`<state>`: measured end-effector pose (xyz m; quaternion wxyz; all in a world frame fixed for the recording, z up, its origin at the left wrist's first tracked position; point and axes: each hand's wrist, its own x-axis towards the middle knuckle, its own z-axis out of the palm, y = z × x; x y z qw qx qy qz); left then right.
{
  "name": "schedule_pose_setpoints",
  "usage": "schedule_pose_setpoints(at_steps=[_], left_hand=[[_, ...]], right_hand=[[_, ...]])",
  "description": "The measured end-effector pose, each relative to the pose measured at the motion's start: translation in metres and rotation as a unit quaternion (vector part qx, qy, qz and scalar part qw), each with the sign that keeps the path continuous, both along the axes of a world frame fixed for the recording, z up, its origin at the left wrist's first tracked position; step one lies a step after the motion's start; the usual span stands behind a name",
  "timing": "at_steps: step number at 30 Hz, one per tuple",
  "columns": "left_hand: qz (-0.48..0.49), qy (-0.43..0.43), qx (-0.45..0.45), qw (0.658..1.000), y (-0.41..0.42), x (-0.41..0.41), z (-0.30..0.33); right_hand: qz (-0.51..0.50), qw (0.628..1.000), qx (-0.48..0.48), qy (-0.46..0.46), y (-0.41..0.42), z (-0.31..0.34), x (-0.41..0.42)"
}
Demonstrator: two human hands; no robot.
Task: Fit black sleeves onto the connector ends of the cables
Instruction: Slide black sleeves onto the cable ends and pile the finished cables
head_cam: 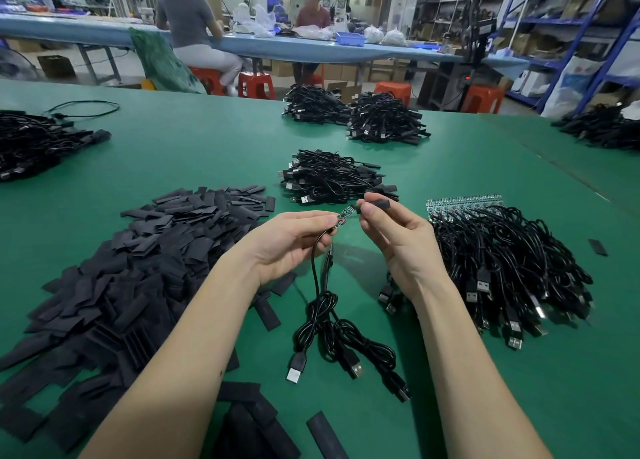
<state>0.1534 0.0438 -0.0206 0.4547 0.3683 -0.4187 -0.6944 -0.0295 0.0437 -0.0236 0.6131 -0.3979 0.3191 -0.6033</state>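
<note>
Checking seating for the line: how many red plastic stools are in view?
4, all past the green table's far edge: one under the seated person in grey, one beside it, two further right. More may be hidden.

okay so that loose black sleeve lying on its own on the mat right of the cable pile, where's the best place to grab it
Pinch the sleeve across its narrow width near the middle, coming from above with the right hand. It lies flat and apart from the cable pile, so both long edges are free.

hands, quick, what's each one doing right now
Left hand: pinches the cable just below its small circuit board end.
Right hand: pinches a black sleeve, not yet on the board.
</note>
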Motion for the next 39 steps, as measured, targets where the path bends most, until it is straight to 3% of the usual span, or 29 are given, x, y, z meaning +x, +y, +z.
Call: schedule_pose_setpoints(at_steps=[6, 11, 17, 26, 33, 39], left_hand=[[-0.001, -0.012, -0.001, 1.000, 0.000, 0.001, 0.000], [-0.026, -0.054, -0.010, 0.998, 0.000, 0.006, 0.003], [-0.100, -0.104, -0.040, 0.989, 0.003, 0.017, 0.005], [-0.043, -0.129, -0.106, 0.985, 0.001, 0.008, 0.002], [0.037, -0.253, -0.245, 0.935, -0.004, -0.001, -0.006], [0.046, -0.231, -0.270, 0.934, -0.004, -0.002, -0.006]], right_hand=[[0.011, 1.000, 0.002, 0.011, 0.000, -0.002, 0.000], [0.002, 0.992, -0.008, 0.129, 0.000, -0.005, -0.004], [0.130, 0.970, -0.032, 0.205, -0.001, -0.006, -0.017], [0.143, 0.970, -0.037, 0.193, -0.001, 0.000, -0.021], [0.044, 0.986, 0.010, 0.162, -0.006, -0.002, -0.023], [0.023, 0.986, 0.033, 0.161, -0.009, -0.007, -0.021]])
